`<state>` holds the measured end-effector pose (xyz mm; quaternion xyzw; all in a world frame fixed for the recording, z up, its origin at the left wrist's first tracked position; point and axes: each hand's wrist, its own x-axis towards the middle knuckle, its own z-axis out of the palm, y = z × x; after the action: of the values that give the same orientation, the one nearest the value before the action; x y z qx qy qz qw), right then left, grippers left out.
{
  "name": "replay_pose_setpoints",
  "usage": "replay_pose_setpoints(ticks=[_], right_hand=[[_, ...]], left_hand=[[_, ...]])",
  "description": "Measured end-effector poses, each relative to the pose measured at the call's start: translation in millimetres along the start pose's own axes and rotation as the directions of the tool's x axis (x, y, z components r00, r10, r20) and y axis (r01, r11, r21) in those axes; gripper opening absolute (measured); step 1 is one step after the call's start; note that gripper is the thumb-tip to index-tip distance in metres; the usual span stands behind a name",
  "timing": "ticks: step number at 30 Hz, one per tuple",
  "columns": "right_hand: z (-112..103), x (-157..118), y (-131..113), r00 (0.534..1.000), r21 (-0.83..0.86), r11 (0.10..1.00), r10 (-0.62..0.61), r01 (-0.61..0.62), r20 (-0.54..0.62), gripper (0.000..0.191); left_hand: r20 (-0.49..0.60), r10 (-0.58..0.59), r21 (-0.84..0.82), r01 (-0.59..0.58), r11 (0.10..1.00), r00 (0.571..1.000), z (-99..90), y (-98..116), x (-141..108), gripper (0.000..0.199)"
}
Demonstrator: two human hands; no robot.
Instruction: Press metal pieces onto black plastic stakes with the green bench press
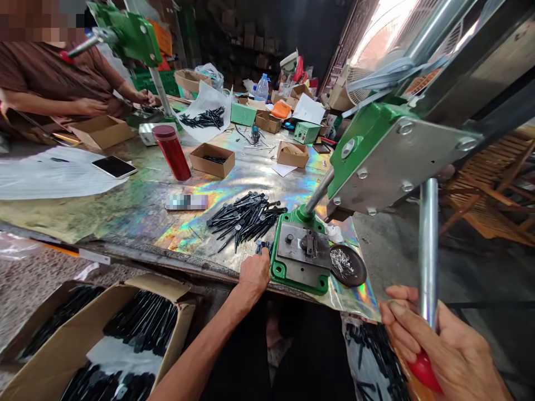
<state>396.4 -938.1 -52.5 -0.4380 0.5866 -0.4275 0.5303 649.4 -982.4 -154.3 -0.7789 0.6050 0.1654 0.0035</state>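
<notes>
My left hand [254, 273] is at the table's front edge, left of the press base, its fingers curled by small dark pieces [263, 245]; what lies inside the grip is hidden. My right hand [447, 340] wraps around the metal press lever [428, 250], just above its red knob [424, 372]. The green hand press [376, 150] leans over its green base [301, 283], where a steel plate carries a small fixture [309, 243]. Beside the base lies a pile of thin black parts [246, 218]. A round dark dish [355, 267] holds small silver pins.
Cardboard boxes [100, 312] of black parts stand low at left; a bag of them [371, 356] hangs low at right. On the table are a red thermos [172, 153], a small box [212, 160] and a phone [114, 166]. Across it, a person [54, 83] sits at another press [125, 33].
</notes>
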Motion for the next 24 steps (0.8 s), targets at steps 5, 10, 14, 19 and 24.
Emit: replay_pose_setpoints(ticks=[5,10,14,19,24], right_hand=[[1,1,0,1.0,0.02,1.0,0.001,-0.002,0.007,0.047],[0,1,0,0.999,0.055,0.998,0.031,-0.03,-0.018,0.051],[0,2,0,0.999,0.094,0.994,0.05,-0.049,-0.008,0.052],[-2,3,2,0.996,0.094,0.993,0.077,-0.073,-0.041,0.057],[2,2,0,0.992,0.132,0.986,0.111,-0.102,-0.063,0.06]], left_hand=[[-0.017,0.018,-0.005,-0.018,1.0,1.0,9.2,1,0,0.022],[-0.022,0.02,-0.073,-0.021,0.997,1.0,10.5,-3,2,0.025],[-0.057,-0.03,-0.143,0.022,0.989,0.998,4.1,-14,11,0.026],[-0.144,-0.121,-0.099,0.107,0.989,0.982,-4.5,-22,35,0.026],[-0.171,-0.07,0.011,0.073,0.997,0.983,-7.8,-14,57,0.027]])
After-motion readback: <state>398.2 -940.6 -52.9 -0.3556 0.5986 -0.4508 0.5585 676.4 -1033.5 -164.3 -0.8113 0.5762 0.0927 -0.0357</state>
